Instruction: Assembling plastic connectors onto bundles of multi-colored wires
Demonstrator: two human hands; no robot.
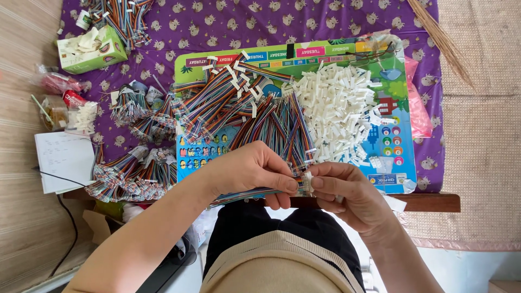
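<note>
Pinching a flat strip of rainbow-coloured ribbon wires [247, 194] between thumb and fingers, the left hand [251, 171] meets the right hand [347, 192] at the near edge of the counter [434, 202]. The right hand's thumb and forefinger close on a small white plastic connector [307, 182] at the wire ends. At twelve o'clock from the hands lies a loose heap of multicoloured wire harnesses [244, 108] on a bright printed plastic board [399, 163]. At one o'clock sits a pile of white plastic connector housings [339, 111]. At nine o'clock lie bundled finished wire sets [133, 173]. At ten o'clock stands a green tissue box [92, 50] on the purple patterned cloth [304, 21].
</note>
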